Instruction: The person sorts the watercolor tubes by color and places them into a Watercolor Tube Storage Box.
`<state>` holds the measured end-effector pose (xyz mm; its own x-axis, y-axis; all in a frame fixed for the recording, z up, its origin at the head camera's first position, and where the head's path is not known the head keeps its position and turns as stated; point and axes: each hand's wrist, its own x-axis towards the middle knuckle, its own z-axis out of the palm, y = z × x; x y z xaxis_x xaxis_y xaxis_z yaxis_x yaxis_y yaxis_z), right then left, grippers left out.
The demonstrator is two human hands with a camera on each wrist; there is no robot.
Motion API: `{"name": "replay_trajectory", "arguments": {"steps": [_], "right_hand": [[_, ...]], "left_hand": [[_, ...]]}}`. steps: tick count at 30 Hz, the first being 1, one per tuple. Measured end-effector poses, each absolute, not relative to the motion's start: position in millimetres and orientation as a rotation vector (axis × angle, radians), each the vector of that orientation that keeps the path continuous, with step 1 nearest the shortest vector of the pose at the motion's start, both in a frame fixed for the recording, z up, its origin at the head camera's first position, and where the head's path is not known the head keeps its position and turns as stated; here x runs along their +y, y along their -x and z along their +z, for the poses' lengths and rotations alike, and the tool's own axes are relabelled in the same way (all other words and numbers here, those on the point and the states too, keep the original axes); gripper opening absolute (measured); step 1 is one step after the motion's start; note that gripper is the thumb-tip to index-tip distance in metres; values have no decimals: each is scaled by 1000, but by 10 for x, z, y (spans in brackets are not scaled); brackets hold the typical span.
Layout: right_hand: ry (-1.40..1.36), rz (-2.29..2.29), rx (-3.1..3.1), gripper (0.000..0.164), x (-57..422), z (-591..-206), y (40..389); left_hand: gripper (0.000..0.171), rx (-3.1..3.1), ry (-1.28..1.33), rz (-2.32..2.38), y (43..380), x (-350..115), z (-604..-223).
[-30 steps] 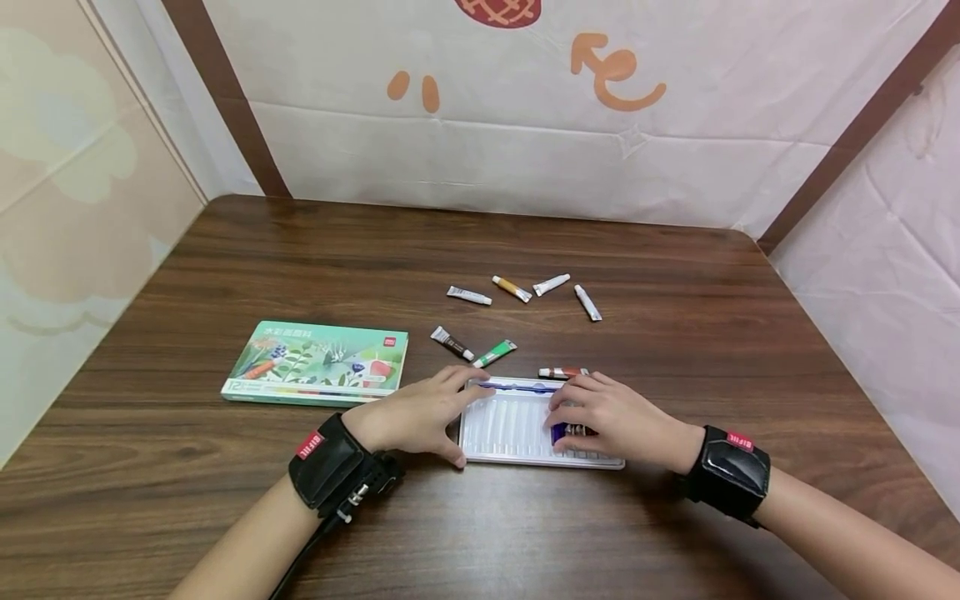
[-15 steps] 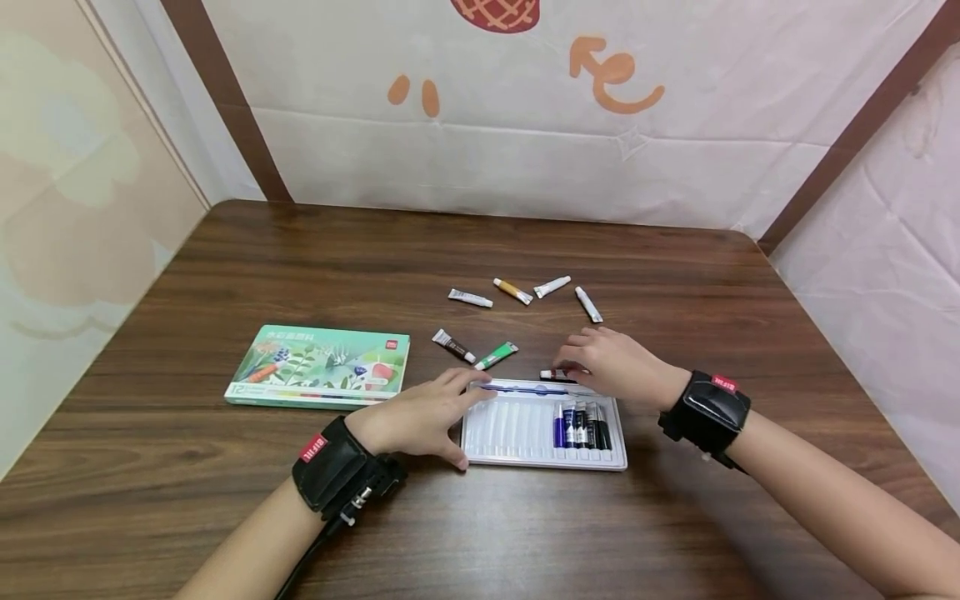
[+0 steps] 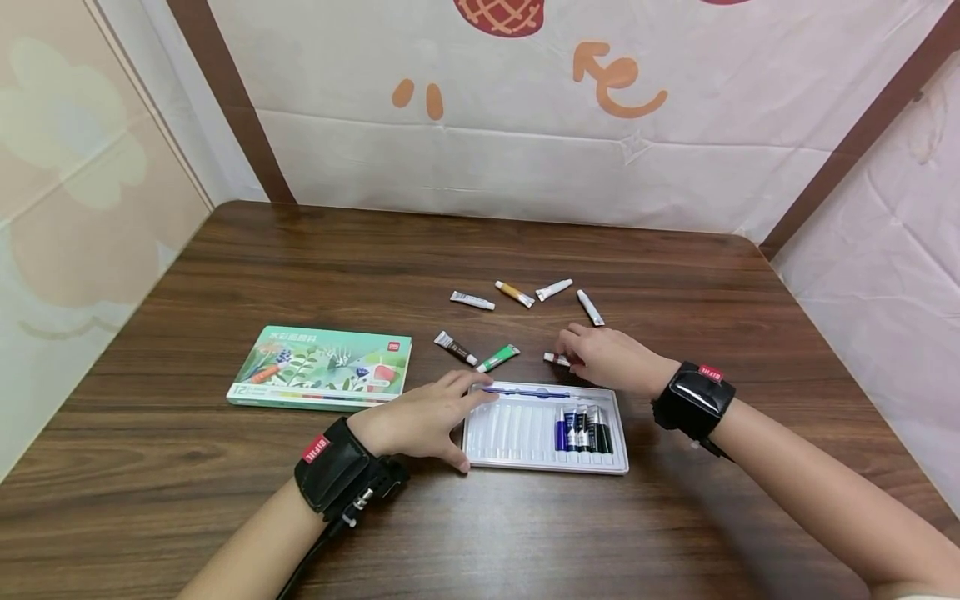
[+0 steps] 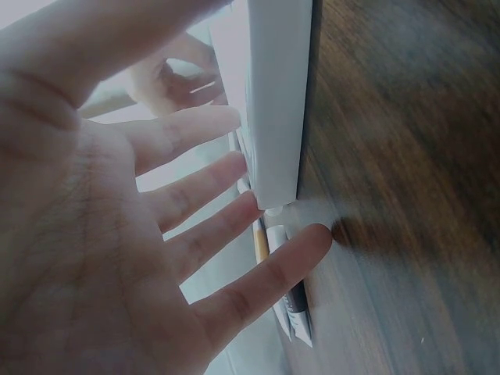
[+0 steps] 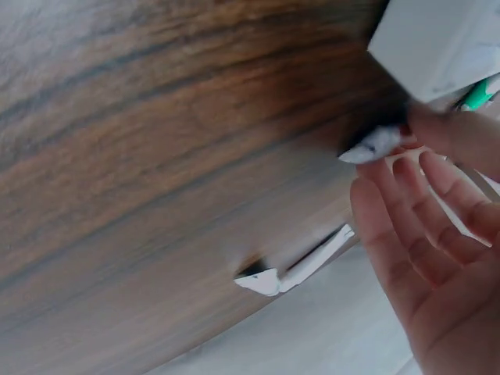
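My left hand (image 3: 420, 419) rests at the left end of a white plastic tray (image 3: 506, 437), its fingers fairly straight and its thumb by the near corner. Several dark and blue paint tubes (image 3: 582, 430) lie side by side in the tray's right slots, and a blue paintbrush (image 3: 532, 393) lies along its back. Beyond the tray, my right hand (image 3: 621, 360) pinches a red-brown paint tube (image 3: 557, 359) between thumb and fingers. Its crimped silver end (image 5: 373, 146) shows in the right wrist view; the fingers hide part of it in the head view.
A green paint box (image 3: 322, 367) lies left of the tray. Behind the tray are a dark brown tube (image 3: 455, 348) and a green tube (image 3: 498, 358). Farther back lie several more tubes, including a yellow-ochre one (image 3: 514, 293). A printed cloth (image 3: 487, 158) hangs behind the table.
My right hand has left the tray's right slots, uncovering the tubes there, and moved back to the red-brown tube, which has shifted slightly away from the tray. My left hand has stayed put.
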<state>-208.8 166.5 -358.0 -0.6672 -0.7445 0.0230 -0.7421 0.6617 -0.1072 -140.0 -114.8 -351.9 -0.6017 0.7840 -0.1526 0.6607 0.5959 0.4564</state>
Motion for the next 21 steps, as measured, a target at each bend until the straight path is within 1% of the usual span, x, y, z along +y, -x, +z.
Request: {"name": "replay_trajectory", "arguments": {"steps": [5,8,13,16,18,21], "right_hand": [[1356,-185,2883,11,1712,-3605,2120],[1425,-177,2898,11,1744,-3638,2144],[1485,-159,2889,17,1779,-3685,2179],[1521,-146,2895,17,1774,-3678,2174],[1595,-160,2887,17,1742,-3626,2124],[1813,-174,2810,21,1669,-3524,1976]], "left_hand": [[82,2486,-1160,520,1395,-1151,-3525],[81,2485,-1153,522,1389,-1148,-3520],[81,2485,-1153,523,1385,-1149,-3519],[81,2487,-1162,526,1386,-1153,-3521],[81,2487,-1165,526,1390,-1154,-3521],[81,2483,-1162,519,1396,-1150,-3514]]}}
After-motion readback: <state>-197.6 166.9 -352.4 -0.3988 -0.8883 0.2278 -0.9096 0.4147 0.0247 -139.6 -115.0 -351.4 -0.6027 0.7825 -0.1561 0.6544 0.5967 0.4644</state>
